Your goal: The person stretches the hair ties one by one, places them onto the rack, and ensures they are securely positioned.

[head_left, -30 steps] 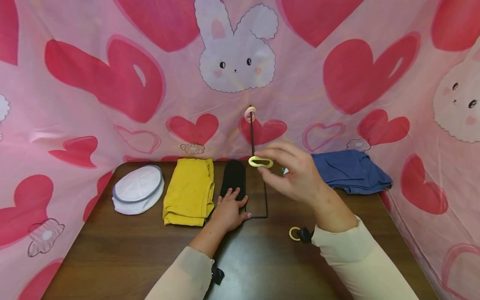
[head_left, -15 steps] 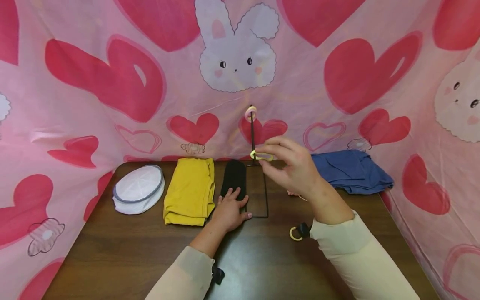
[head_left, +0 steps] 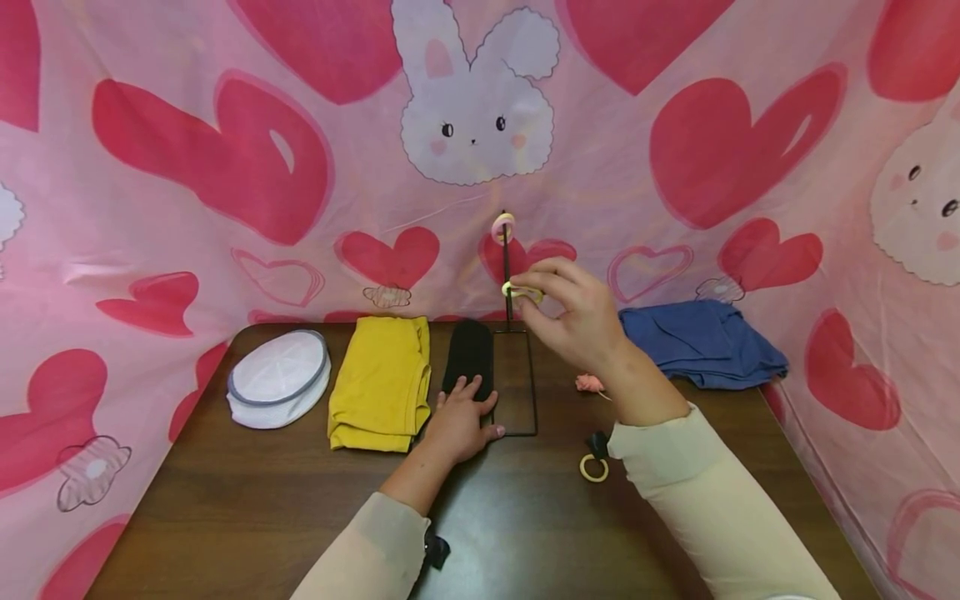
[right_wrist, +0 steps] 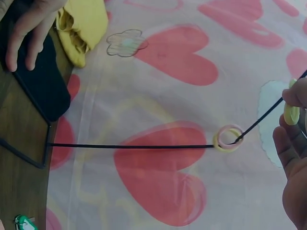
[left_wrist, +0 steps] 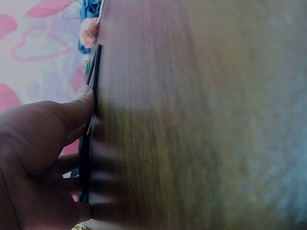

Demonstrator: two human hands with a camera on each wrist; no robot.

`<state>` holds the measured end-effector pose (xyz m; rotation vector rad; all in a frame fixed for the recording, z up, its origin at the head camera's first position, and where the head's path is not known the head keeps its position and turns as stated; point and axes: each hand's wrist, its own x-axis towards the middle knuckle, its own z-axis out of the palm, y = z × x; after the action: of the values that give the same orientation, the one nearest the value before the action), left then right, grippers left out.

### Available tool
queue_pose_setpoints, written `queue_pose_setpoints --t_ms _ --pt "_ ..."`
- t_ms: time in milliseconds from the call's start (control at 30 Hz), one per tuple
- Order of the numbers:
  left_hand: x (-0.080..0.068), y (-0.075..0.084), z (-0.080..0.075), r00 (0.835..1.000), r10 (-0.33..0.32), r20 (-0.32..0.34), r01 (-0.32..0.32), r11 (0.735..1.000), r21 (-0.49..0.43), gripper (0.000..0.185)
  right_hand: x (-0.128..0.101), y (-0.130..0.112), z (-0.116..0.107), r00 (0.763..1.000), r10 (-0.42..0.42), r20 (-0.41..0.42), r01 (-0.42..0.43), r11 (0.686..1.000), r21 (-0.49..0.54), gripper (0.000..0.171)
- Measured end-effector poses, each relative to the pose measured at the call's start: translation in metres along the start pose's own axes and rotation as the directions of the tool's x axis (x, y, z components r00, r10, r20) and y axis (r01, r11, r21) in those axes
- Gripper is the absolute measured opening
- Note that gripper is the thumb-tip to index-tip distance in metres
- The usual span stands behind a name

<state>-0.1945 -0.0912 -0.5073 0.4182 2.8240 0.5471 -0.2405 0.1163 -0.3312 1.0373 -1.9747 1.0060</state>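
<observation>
My right hand (head_left: 527, 297) pinches a yellow hair ring (head_left: 521, 291) right beside the upright rod of a black wire stand (head_left: 507, 271). In the right wrist view that ring (right_wrist: 291, 113) is edge-on between my fingers, just past the rod's tip. A pink-and-yellow ring (head_left: 502, 227) hangs on the hook at the top of the rod, as the right wrist view also shows (right_wrist: 228, 138). My left hand (head_left: 462, 414) lies flat on the stand's wire base (head_left: 531, 398) and the near end of a black cloth (head_left: 468, 353). The left wrist view shows those fingers (left_wrist: 72, 112) on the wire.
On the brown table (head_left: 300, 508) lie a white cap (head_left: 277, 379), a folded yellow cloth (head_left: 381, 379), a blue cloth (head_left: 701, 342), a small pink tie (head_left: 590, 383) and a yellow ring (head_left: 594, 468). Pink heart-print fabric (head_left: 225, 167) walls in the back and sides.
My right hand has lifted the yellow ring up and back, closer to the stand's rod. The small pink tie is now uncovered. My left hand has stayed put.
</observation>
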Motion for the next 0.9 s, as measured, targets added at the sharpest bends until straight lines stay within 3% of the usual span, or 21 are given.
queue_pose_setpoints --t_ms 467,900 --pt "0.000 0.000 -0.001 1.000 0.001 0.005 -0.001 1.000 0.007 0.067 0.006 0.026 0.023 0.994 0.000 -0.106 -0.010 0.996 -0.088 0.023" --pt "-0.001 0.000 -0.002 1.000 0.011 -0.003 -0.011 1.000 -0.007 0.067 0.022 0.047 0.041 0.974 0.106 -0.199 -0.133 0.983 -0.128 0.020"
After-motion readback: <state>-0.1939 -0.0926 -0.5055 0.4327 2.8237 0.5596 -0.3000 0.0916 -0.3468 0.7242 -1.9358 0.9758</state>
